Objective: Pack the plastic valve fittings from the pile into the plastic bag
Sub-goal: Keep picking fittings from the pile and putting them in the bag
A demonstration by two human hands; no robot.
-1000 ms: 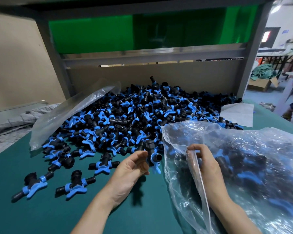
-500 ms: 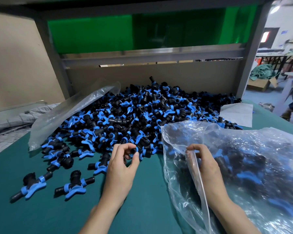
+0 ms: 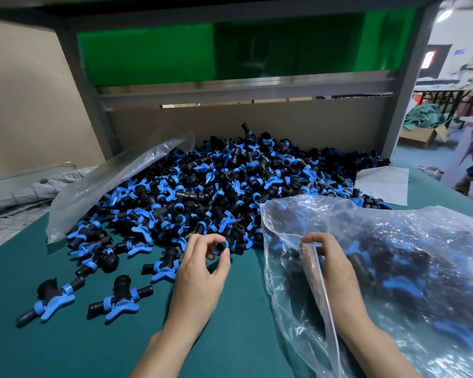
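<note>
We're pinching a fitting (image 3: pixel 221 246) w/ left hand (image 3: pixel 200 276) at near edge of pile (image 3: pixel 230 186); right hand (image 3: pixel 332 266) is gripping rim of bag (image 3: pixel 410 241) beside pile. Should be lifting fitting clear, bag mouth wide.

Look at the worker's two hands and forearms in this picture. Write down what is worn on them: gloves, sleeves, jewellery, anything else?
Nothing is worn. The left hand and right hand are bare, with no gloves, rings or tape. The left forearm and right forearm are bare too, down to the picture's bottom edge: no sleeve, watch or bracelet shows.
</note>
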